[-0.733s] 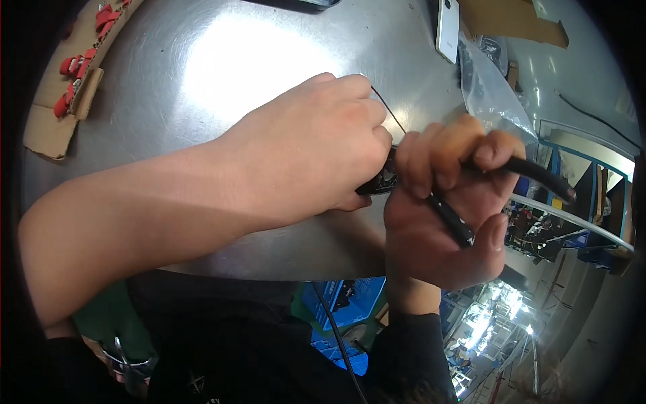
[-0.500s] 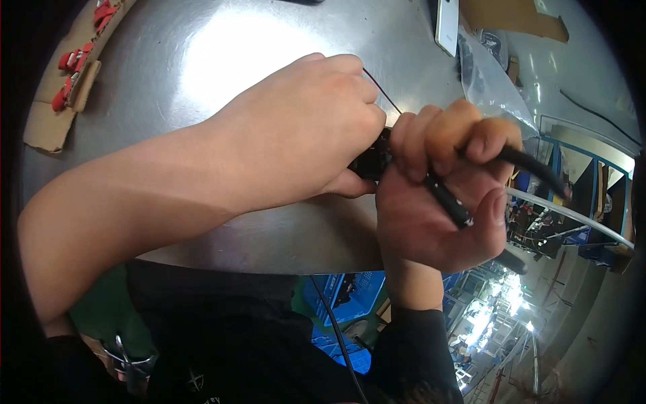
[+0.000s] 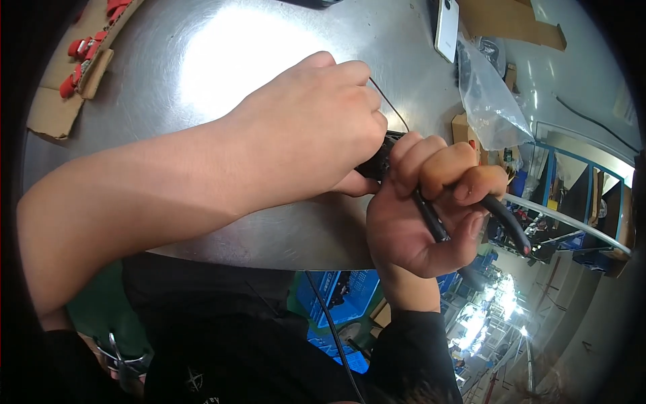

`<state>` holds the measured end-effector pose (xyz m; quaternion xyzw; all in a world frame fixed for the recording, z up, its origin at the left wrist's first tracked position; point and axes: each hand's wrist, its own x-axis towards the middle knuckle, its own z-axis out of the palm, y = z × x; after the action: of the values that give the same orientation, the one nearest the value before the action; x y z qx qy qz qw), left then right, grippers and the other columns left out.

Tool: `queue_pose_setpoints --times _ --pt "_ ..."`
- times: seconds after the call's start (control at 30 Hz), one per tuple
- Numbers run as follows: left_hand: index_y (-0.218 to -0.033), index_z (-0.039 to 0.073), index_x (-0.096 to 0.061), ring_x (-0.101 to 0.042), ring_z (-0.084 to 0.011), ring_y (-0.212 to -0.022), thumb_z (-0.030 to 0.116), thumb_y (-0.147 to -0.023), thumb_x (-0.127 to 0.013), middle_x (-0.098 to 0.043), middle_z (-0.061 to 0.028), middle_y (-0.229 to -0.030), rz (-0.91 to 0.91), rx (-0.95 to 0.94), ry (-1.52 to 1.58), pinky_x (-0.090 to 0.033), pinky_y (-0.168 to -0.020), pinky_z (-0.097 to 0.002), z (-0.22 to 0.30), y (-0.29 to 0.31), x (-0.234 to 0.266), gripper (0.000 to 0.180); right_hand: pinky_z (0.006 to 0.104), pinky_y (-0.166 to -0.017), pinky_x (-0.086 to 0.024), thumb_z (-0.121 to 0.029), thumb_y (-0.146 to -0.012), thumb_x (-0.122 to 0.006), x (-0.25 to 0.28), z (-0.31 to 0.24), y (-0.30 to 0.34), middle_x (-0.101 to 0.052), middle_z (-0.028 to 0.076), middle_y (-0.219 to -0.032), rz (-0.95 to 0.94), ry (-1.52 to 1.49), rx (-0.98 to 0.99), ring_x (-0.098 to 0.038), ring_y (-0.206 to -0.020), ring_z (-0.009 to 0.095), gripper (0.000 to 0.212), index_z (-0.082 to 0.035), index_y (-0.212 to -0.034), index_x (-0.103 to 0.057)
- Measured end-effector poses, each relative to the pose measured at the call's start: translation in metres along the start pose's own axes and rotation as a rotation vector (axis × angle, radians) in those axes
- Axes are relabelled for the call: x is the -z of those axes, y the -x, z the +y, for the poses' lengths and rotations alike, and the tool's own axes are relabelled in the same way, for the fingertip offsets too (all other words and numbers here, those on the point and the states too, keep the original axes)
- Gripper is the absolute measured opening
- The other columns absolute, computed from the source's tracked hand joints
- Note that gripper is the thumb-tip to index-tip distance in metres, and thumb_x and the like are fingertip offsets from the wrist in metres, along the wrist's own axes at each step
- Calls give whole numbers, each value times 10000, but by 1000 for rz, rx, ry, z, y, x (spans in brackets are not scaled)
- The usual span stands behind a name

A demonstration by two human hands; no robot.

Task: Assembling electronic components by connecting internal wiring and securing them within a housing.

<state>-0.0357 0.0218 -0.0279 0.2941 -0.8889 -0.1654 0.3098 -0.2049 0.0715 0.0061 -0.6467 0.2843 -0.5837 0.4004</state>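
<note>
My left hand (image 3: 316,128) is closed, back upward, around a small black part (image 3: 375,163) just above the metal table; its fingers hide most of that part. Palm up, my right hand (image 3: 404,229) grips black-handled pliers (image 3: 506,219). One handle sticks out past the little finger, while the other crosses the palm. The jaws lie hidden behind the fingers, near the black part, so I cannot tell whether they touch it. Between the two hands a thin dark wire (image 3: 390,104) runs up and leftward behind the left knuckles.
A cardboard strip (image 3: 50,114) with red pieces lies far left on the metal table (image 3: 155,101). A white phone (image 3: 447,34), clear plastic bag (image 3: 494,111) and cardboard (image 3: 515,23) are at far right. Below the near edge are a blue crate (image 3: 360,303) and a hanging black cable (image 3: 330,316).
My right hand has shifted slightly down and left, and the pliers' handles have swung downward with it. The left hand keeps its hold, almost in place.
</note>
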Motion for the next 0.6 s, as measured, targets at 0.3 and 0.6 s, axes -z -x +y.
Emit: queue_pose_setpoints --times 0.3,0.6 --pt "-941 52 -658 -591 -282 -985 370 -686 -900 -629 -82 -947 31 -12 52 -478 -892 -404 -3 0 -1 474 337 -678 -318 -454 -884 -656 11 -7 -18 -408 38 -842 101 -140 38 -396 -685 167 462 -88 -1115 -493" --pt "-1029 53 -650 -566 -311 -972 304 -664 -918 -603 -93 -963 18 -41 124 -468 -888 -430 -5 0 0 518 349 -680 -372 -560 -928 -620 16 -11 -11 -430 59 -884 48 -181 -98 -431 -683 170 538 -114 -1155 -422"
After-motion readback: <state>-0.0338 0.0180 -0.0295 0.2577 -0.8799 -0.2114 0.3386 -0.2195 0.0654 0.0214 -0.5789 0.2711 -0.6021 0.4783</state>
